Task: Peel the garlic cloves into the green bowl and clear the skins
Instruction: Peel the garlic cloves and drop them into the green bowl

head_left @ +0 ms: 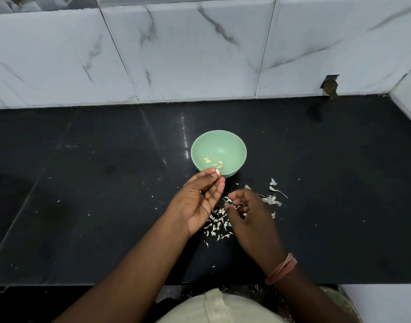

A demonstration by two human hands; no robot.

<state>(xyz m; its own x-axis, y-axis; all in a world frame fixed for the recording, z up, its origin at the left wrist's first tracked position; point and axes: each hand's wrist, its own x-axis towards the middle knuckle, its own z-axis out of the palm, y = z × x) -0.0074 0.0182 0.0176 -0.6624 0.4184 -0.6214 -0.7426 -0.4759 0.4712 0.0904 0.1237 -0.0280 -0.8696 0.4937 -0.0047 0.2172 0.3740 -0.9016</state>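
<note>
Closest in, at the bottom edge, there is a pale cloth garment [214, 308] on the person, and both bare forearms reach up from it over the black stone counter [83, 206]. The right wrist wears a band of pinkish-red thread [281, 268].

The right hand [251, 220] hovers low, back upward, its fingers curled inward with the thumb and forefinger tips drawn close together; whether a scrap of skin sits between them I cannot tell. Under and around it lies a scatter of papery garlic skins [217, 226], thickest between the two hands (a looser few trail off to the right, with one thin stalk piece [279, 191] among them).

The left hand [201, 199] is palm-up and tilted, its fingers held together and bent, the thumb and fingertips pinching a peeled garlic clove [217, 171] right at the near rim of the green bowl [219, 142].

The bowl stands upright on the counter, just beyond the hands, and holds a few peeled cloves [214, 162] on its floor.

Furthest back rises a wall of white marble-veined tiles [200, 50], with a small dark notch [330, 85] at its foot on the right.
</note>
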